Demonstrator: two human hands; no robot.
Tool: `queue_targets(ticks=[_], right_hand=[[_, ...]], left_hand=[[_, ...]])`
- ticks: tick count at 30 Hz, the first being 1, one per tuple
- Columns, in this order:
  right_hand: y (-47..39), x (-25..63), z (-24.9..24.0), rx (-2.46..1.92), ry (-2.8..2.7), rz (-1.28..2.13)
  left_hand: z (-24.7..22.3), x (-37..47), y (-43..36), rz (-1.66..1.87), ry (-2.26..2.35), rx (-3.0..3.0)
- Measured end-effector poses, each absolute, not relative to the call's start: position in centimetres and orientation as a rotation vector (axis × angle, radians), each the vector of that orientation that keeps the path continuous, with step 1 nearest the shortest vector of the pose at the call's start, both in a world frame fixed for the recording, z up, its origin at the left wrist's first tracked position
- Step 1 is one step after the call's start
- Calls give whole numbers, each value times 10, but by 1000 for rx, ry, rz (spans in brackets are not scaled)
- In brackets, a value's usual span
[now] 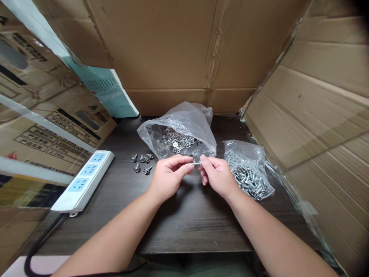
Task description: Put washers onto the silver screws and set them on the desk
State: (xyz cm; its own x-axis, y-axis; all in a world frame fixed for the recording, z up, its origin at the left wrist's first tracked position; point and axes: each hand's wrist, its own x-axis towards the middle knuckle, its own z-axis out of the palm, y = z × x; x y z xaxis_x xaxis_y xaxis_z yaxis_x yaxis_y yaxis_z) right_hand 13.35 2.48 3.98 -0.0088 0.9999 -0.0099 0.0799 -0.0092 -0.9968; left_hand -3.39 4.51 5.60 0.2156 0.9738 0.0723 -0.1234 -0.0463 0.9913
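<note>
Between my two hands, over the middle of the dark table, is a small silver bolt (197,163). My right hand (216,175) pinches one end of it between thumb and finger. My left hand (170,175) is closed at the other end, pinching a small metal piece that looks like a washer; the fingertips partly hide it. Behind my hands lies an open clear plastic bag (188,117) with many washers (178,139). Right of my right hand, a second clear bag (252,148) holds many silver bolts (249,180). Several bolts with washers on them (137,167) lie left of my left hand.
A white power strip (99,169) with a black cable (39,246) lies on the left of the dark table (198,227). Cardboard walls (173,50) stand at the back and both sides. A light blue sheet (106,90) leans in the back left corner.
</note>
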Motion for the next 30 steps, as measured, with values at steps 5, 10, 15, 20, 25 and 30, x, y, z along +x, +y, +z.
queue_targets(ticks=[5, 10, 15, 20, 25, 30], right_hand=[[25, 137, 43, -1107, -1289, 1155], [23, 137, 49, -1009, -1353, 1108], [22, 138, 48, -1123, -1500, 992], [23, 141, 45, -1234, -1484, 1110], [21, 136, 46, -990, -1338, 1144], [19, 134, 48, -1001, -1367, 1058]], left_hand=[[58, -36, 47, 1162, 935, 1248], [62, -37, 46, 1179, 914, 1226], [63, -37, 45, 1187, 918, 1280], [62, -36, 45, 1204, 930, 1302], [59, -37, 45, 1230, 881, 1276], [59, -36, 43, 1234, 878, 1278]])
